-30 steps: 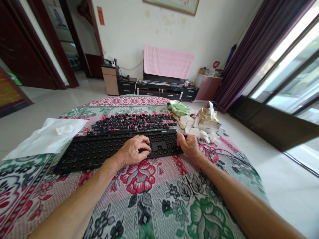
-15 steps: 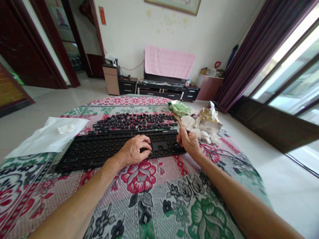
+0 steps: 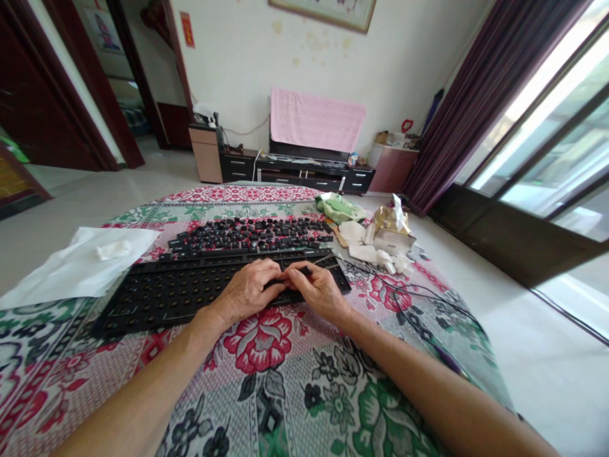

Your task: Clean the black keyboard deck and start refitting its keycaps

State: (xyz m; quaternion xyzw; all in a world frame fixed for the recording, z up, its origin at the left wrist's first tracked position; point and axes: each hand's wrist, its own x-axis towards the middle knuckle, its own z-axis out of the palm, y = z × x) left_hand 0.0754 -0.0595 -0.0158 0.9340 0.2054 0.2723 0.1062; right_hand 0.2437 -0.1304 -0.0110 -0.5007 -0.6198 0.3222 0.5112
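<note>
A black keyboard [image 3: 166,292] with its keycaps off lies across the tablecloth, rows of bare switch posts showing. Over its right half my left hand [image 3: 254,285] rests with fingers curled and pressed together; what they pinch, if anything, is hidden. My right hand [image 3: 316,285] meets the left fingertips, its fingers closed over the right part of the keyboard. From it a thin metal tool [image 3: 326,258], looking like tweezers, sticks out toward the upper right. Behind the keyboard lies a heap of loose black keycaps [image 3: 252,233].
White paper [image 3: 71,270] bearing a crumpled tissue [image 3: 114,249] lies at the left. On the right are a tissue box [image 3: 392,236], a green packet [image 3: 340,207], a flat wooden stick [image 3: 339,235] and crumpled tissues [image 3: 392,261]. Dark cables [image 3: 428,295] trail over the right edge.
My right hand has moved left from the number pad to meet my left hand. My left hand has stayed over the keyboard. The view has shifted slightly.
</note>
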